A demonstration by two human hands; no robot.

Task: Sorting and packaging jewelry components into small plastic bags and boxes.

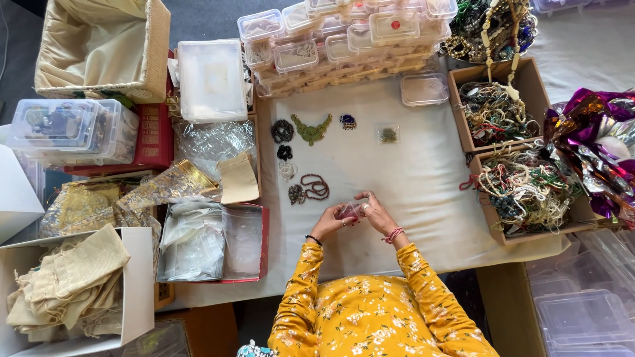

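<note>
Two hands meet just above the near edge of the cloth-covered bench [410, 192], both reaching out of yellow flowered sleeves [370, 311]. Between them sits a small clear bag [346, 211] with something reddish inside, held a little above the cloth. The left hand [329, 221] pinches the bag's left side with its fingers closed on it; the right hand [375, 211], a red thread bracelet at its wrist, grips the right side, fingers curled over the top edge.

Just beyond the hands lie loose pieces on the cloth: a dark red bead loop [317, 187] touching a small grey bead cluster [296, 194], then a white strand [286, 170] and a black bead coil [282, 131]. Farther on rest a green bib necklace [311, 129], a small blue ornament [348, 121] and a tiny bag [388, 135] with a greenish piece.

To the left, a red tray [264, 244] holds clear plastic sleeves, and a white box [142, 291] holds cream cloth pouches. To the right, two brown boxes [529, 79] are heaped with tangled bead strings, beside crumpled purple foil [595, 145].

At the far edge stands a stack of clear lidded plastic boxes [344, 39], with a lined basket [155, 46] far left.
</note>
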